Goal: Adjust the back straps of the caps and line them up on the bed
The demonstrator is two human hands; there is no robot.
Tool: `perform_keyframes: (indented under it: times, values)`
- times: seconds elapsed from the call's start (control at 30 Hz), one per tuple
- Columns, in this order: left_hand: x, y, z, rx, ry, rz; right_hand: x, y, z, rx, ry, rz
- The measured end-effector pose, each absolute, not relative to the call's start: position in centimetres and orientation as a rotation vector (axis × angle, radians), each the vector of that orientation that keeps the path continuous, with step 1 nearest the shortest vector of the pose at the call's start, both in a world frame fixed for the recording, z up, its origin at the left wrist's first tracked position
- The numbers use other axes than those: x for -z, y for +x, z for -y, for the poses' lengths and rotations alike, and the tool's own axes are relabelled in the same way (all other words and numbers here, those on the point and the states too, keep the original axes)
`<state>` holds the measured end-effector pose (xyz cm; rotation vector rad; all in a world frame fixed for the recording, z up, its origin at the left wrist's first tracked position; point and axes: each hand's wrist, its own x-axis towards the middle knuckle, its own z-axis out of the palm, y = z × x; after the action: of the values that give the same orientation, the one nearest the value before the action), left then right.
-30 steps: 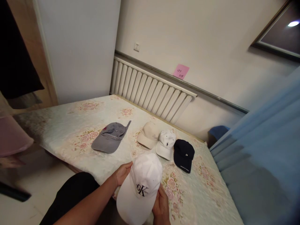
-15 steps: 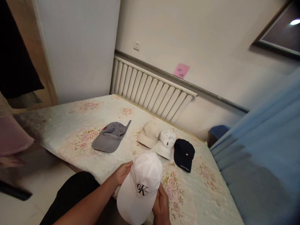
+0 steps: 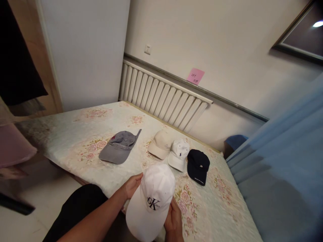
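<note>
A white baseball cap [image 3: 157,183] with a black "CK" print is held up near the bed's front edge, its brim pointing down toward me. My left hand [image 3: 133,186] grips its left side, the fingertips partly hidden behind the crown. On the opposite side my right hand [image 3: 174,216] is closed on the cap's edge, with some fingers out of sight. Beyond it on the bed lie a beige cap [image 3: 161,143], a smaller white cap [image 3: 179,153] with a dark logo and a navy cap [image 3: 198,164], side by side. A grey cap [image 3: 119,146] lies apart at the left, its strap sticking out.
The bed [image 3: 222,208] has a pale floral cover. Behind it stands a white radiator [image 3: 161,97], with a pink note [image 3: 195,76] above on the wall. Blue curtain [image 3: 285,161] hangs at the right, and a pink cloth [image 3: 15,146] at the left.
</note>
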<state>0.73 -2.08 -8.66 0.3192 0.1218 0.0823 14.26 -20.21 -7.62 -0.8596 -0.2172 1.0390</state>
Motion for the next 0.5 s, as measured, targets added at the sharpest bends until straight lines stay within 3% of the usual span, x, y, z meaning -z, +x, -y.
perform_keyframes:
  times: [0.5]
  values:
    - [8.42, 0.67, 2.20, -0.090, 0.332, -0.120, 7.07, 14.09, 20.24, -0.987, -0.907, 0.252]
